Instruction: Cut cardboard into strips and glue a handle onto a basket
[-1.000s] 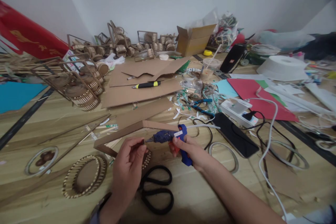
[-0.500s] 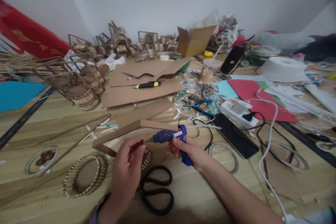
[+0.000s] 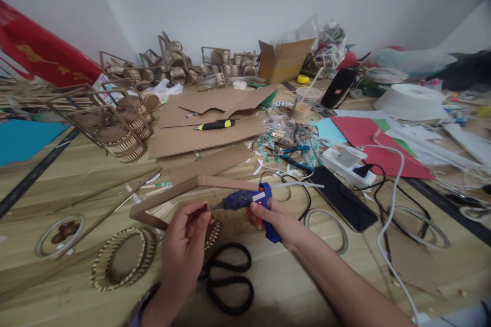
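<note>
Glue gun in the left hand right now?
No, the right hand holds the blue glue gun, while the left hand pinches a small dark piece.

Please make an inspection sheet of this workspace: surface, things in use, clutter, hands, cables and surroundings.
Surface: wood-grain table, cluttered.
Things in use: glue gun, red light showing, white stick at its back; small dark piece before its nozzle, contact unclear.
Clutter: cardboard under a knife; pliers, phone, scissors.
Hands: left hand pinches the dark piece; right hand grips the glue gun.
Cables: white cable loose on the right; black plug in the power strip.
Surroundings: pale wall behind, open box before it; other people: nothing seen.
</note>
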`<action>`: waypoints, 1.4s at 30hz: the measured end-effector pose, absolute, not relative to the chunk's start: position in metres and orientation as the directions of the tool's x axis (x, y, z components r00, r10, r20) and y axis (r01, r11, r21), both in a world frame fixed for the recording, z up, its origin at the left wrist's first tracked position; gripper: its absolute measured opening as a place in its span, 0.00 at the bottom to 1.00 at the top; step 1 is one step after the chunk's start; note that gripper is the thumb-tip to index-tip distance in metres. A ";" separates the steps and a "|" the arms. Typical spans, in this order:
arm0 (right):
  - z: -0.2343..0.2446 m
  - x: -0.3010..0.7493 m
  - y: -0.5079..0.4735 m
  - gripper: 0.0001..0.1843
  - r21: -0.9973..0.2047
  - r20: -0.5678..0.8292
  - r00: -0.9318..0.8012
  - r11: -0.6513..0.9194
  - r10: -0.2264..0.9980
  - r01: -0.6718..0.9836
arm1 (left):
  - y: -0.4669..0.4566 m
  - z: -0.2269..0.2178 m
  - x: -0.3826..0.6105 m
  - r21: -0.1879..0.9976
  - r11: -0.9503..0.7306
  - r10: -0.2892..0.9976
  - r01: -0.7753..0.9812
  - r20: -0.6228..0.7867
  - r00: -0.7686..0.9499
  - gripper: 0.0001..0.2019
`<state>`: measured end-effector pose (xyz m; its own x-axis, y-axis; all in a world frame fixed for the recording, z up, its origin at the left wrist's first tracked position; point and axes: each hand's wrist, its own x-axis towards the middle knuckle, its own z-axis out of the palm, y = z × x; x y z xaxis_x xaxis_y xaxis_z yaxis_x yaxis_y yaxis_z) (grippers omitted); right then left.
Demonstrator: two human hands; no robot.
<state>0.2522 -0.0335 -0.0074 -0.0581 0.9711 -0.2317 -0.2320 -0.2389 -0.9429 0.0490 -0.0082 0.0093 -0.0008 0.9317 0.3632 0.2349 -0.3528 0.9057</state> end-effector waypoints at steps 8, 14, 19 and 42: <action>-0.009 0.253 -0.032 0.34 -0.951 -0.228 -0.061 -0.236 0.972 -0.201 | -0.008 0.009 0.049 0.915 -0.327 0.940 0.236 0.340 -0.018 0.11; -0.011 0.254 -0.033 0.34 -0.955 -0.241 -0.053 -0.247 0.969 -0.166 | -0.009 0.010 0.049 0.922 -0.314 0.945 0.227 0.326 -0.016 0.11; -0.011 0.256 -0.033 0.34 -0.963 -0.234 -0.042 -0.237 0.971 -0.124 | -0.009 0.009 0.048 0.926 -0.310 0.947 0.214 0.322 -0.019 0.12; -0.005 0.249 -0.037 0.34 -0.986 -0.097 -0.042 -0.102 0.994 -0.129 | -0.007 0.005 0.049 0.927 -0.295 0.954 0.232 0.300 0.015 0.12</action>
